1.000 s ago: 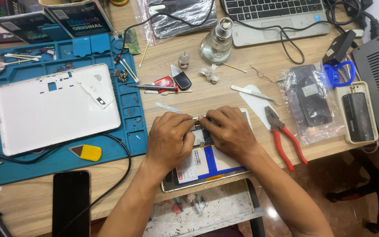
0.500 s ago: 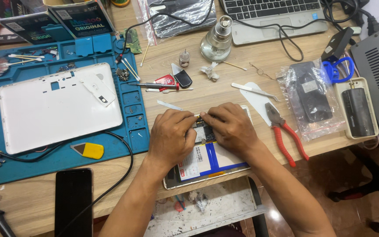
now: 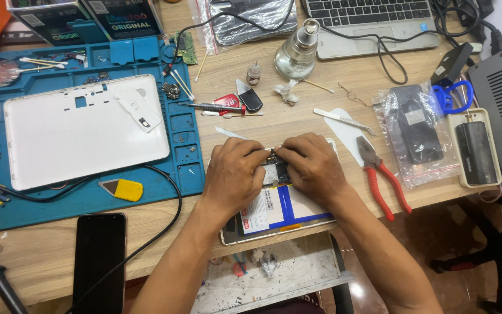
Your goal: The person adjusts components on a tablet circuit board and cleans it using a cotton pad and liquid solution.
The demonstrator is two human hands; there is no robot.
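- Head view, looking down: the left hand (image 3: 235, 174) and right hand (image 3: 312, 168) meet fingertip to fingertip over the top edge of an opened tablet (image 3: 280, 209); each grip is closed to a pinch on something small at that edge — too small to tell what.
- Both palms rest on the tablet, which lies on the wooden counter (image 3: 262, 122) at its near edge, its white-and-blue battery showing between the wrists.
- Just right of the right hand lie red-handled pliers (image 3: 382, 174), with metal tweezers (image 3: 344, 121) beyond them.
- Left of the left hand, a blue repair mat (image 3: 181, 145) carries a white back cover (image 3: 82, 131) and a yellow pry tool (image 3: 122, 189).
- A black phone (image 3: 99, 259) lies near the counter's front edge.
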